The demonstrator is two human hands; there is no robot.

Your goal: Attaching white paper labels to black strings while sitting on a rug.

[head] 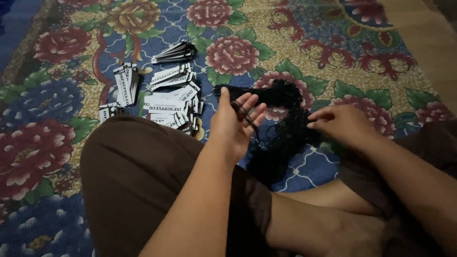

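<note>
Black thin cords (245, 114) lay across the fingers of the left hand (233, 124), palm up, fingers spread loosely apart with the strands draped over them, not clamped. Right hand (339, 124) hovered just beside, fingers drawn together at the tips near the strands; whether it pinched one could not be told. Both hands sat over a tangled pile of black string (281, 128) on the floral patterned carpet (333, 52). Stacks of small black-and-white printed card tags (169, 102) lay well to the left of the pile. Person sat cross-legged, brown trouser knee (138, 176) below the left forearm.
</note>
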